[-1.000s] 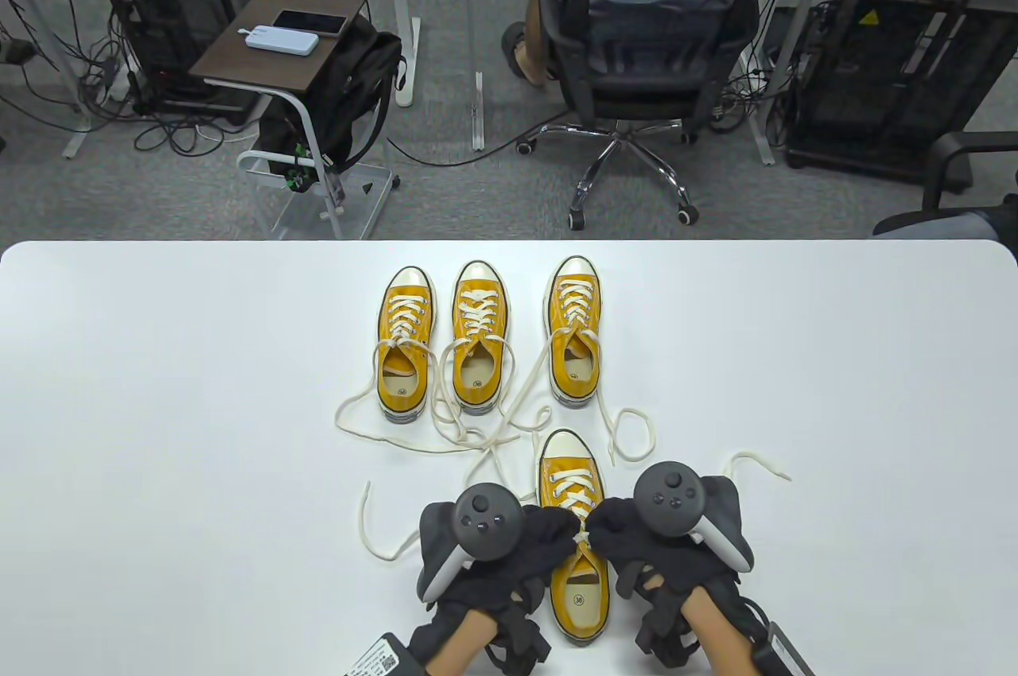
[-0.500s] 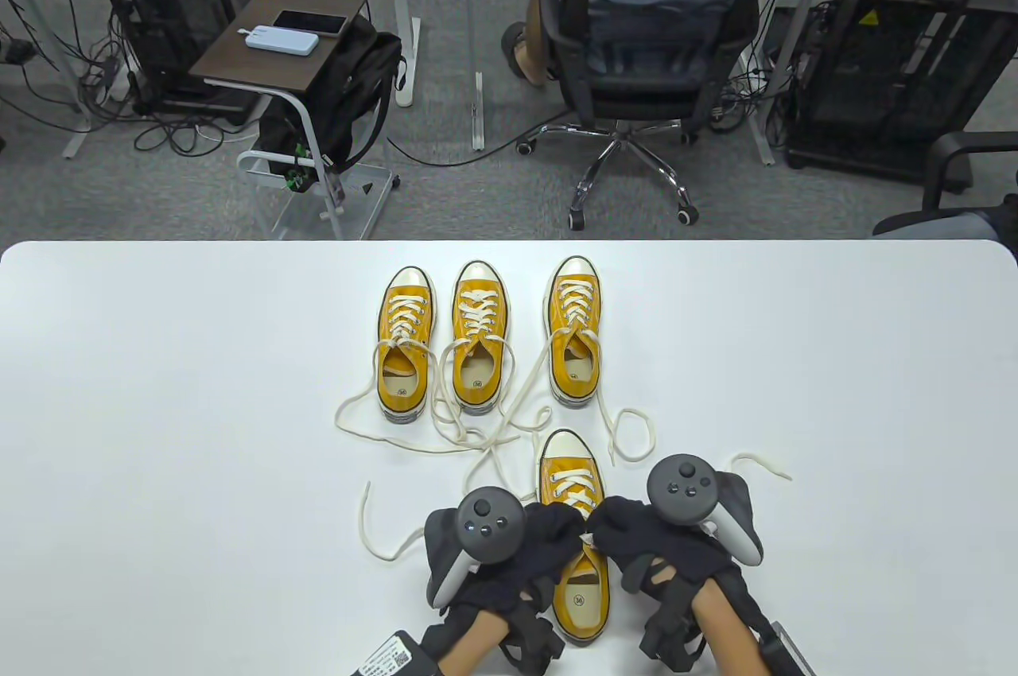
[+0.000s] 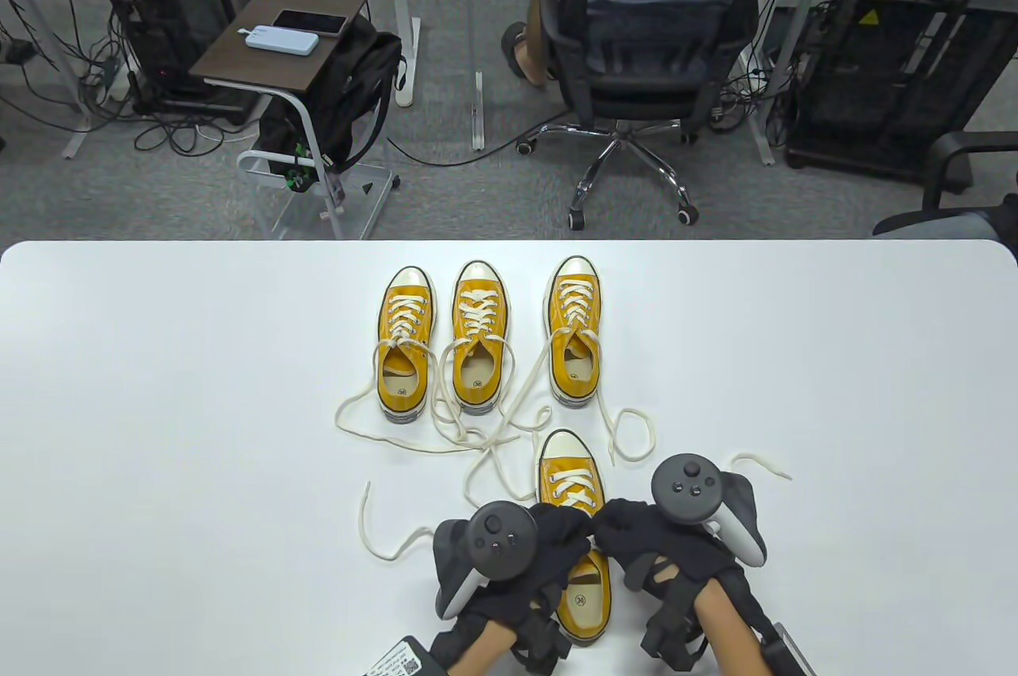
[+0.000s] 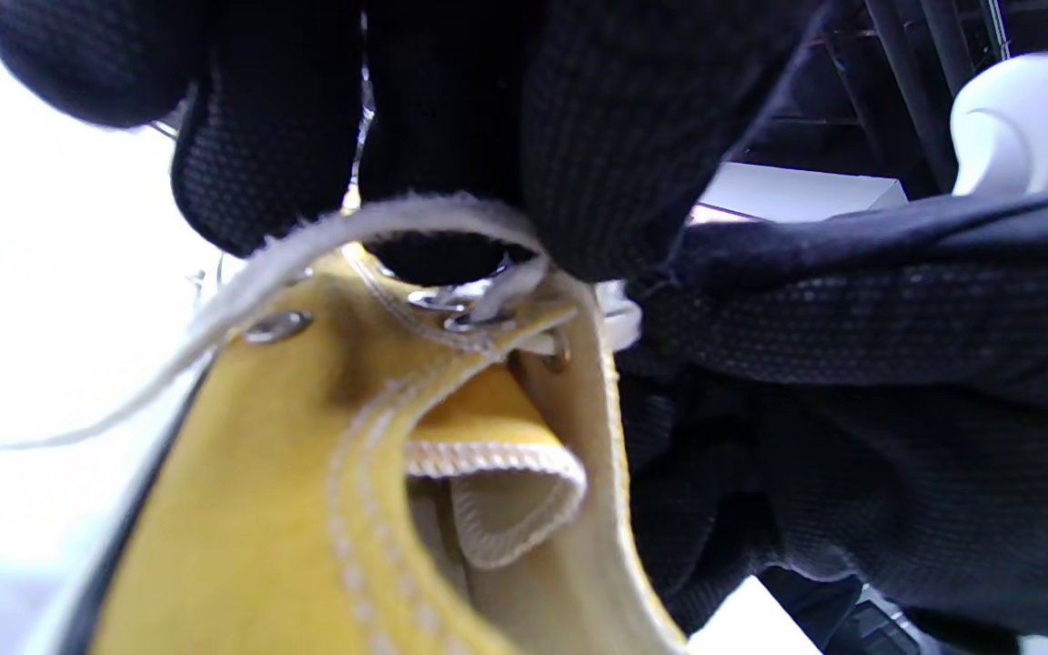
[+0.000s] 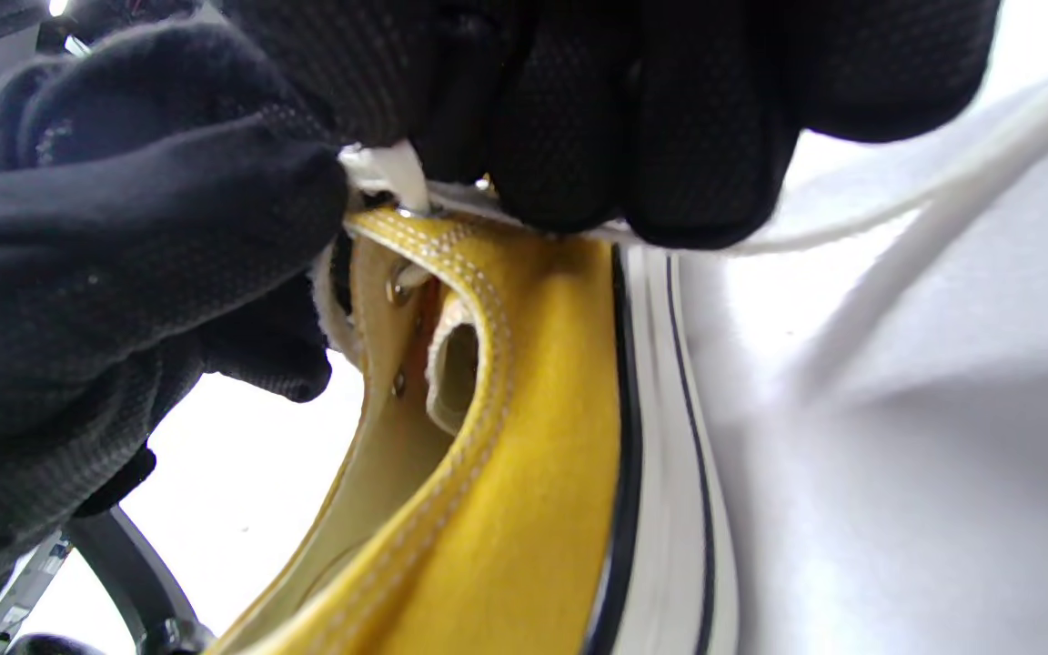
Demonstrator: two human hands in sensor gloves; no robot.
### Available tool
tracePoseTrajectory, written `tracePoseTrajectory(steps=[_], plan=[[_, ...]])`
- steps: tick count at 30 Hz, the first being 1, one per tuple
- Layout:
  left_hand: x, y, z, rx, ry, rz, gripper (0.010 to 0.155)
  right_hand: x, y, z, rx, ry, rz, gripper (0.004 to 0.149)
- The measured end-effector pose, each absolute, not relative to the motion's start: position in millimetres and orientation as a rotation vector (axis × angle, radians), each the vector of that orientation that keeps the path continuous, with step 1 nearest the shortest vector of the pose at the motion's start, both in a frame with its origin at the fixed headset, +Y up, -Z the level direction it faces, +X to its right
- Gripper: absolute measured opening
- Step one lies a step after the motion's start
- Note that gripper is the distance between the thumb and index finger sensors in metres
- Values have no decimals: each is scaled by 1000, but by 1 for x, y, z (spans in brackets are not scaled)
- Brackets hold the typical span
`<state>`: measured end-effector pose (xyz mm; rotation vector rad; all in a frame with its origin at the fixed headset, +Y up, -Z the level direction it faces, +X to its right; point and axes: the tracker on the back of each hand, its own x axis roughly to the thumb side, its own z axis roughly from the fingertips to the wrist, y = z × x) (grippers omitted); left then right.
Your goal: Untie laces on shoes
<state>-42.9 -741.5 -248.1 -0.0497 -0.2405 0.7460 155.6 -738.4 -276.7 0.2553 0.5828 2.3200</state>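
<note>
A yellow sneaker [image 3: 574, 549] with a white toe cap stands at the table's near edge, toe pointing away. My left hand [image 3: 569, 529] and right hand [image 3: 608, 525] meet over its top eyelets, fingertips touching. In the left wrist view my left fingers [image 4: 451, 136] pinch the cream lace [image 4: 369, 223] just above the eyelets. In the right wrist view my right fingers [image 5: 597, 118] press down on the lace [image 5: 397, 173] at the shoe's collar [image 5: 488, 364]. The knot itself is hidden under the gloves. Loose lace ends trail left [image 3: 374, 533] and right [image 3: 759, 463] of the shoe.
Three more yellow sneakers [image 3: 406, 346] [image 3: 477, 338] [image 3: 574, 334] stand in a row at mid-table, their cream laces [image 3: 477, 437] spread loose over the white table [image 3: 159, 429]. Beyond the far edge a person sits in an office chair [image 3: 644, 64].
Both hands have slid a little toward me along the shoe, and the left hand has shifted right. The fingertips stay together over the top eyelets.
</note>
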Motion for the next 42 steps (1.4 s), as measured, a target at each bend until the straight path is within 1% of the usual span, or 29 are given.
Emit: tracePoseTrajectory(steps=[3, 5, 7, 8, 10, 13, 15, 17, 20, 22, 27, 34, 42], plan=[[-43, -743, -248, -60, -248, 758, 36, 152, -737, -275, 278, 584, 2369, 38], [-43, -743, -247, -56, -237, 758, 36, 150, -737, -274, 284, 550, 2406, 38], [-45, -741, -246, -13, -233, 742, 36, 150, -737, -274, 259, 574, 2440, 37], [-47, -741, -246, -7, -220, 747, 36, 152, -737, -274, 250, 543, 2490, 37], [-50, -743, -247, -53, -201, 734, 36, 156, -738, -276, 244, 501, 2485, 38], [-52, -746, -249, -9, -230, 804, 39, 156, -742, -277, 248, 585, 2397, 38], [-52, -748, -252, -41, -230, 850, 40, 157, -743, -278, 247, 570, 2400, 38], [-52, -751, -254, -111, -217, 846, 40, 158, -743, -278, 259, 578, 2373, 37], [-54, -752, -255, -91, -212, 870, 40, 159, -745, -279, 255, 591, 2310, 38], [-54, -752, -255, -169, -223, 892, 44, 161, -746, -280, 253, 593, 2299, 38], [-49, -753, -254, -137, -230, 854, 44, 159, -745, -279, 274, 582, 2304, 39], [-48, -756, -259, -222, -229, 870, 40, 159, -746, -279, 267, 610, 2279, 39], [-51, -757, -256, -217, -225, 897, 40, 158, -745, -278, 262, 608, 2315, 38]])
